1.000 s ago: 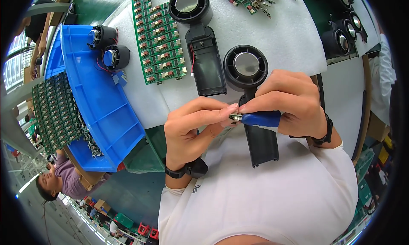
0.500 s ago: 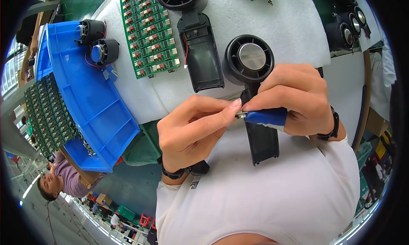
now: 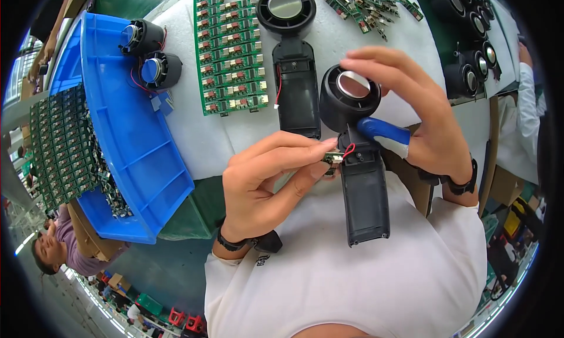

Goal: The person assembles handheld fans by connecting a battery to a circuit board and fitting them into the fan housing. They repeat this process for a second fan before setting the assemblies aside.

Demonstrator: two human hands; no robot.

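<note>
My left hand [image 3: 267, 188] pinches a small green circuit board [image 3: 333, 158] between thumb and fingertips. A short red wire [image 3: 349, 150] loops from the board into the neck of a black handheld fan housing [image 3: 365, 200]. The housing's hollow handle points toward me, and its round head carries a silver disc. My right hand [image 3: 420, 106] is around the right side of that head, fingers over the far rim and blue-wrapped thumb at the neck. A second fan housing [image 3: 296, 91] lies just beyond on the white table surface, its red wire ending in a loose white plug.
A panel of green circuit boards [image 3: 230, 50] lies at the far left of the foam surface [image 3: 182, 123]. Loose small boards [image 3: 361, 9] are heaped at the back. A blue bin [image 3: 132, 138] stands left, with fan heads [image 3: 160, 70] by its rim. More fan heads [image 3: 467, 73] sit at right.
My right hand has let go of the spot by the board and spread around the fan head. The red wire now shows between board and housing. The view has shifted slightly.
</note>
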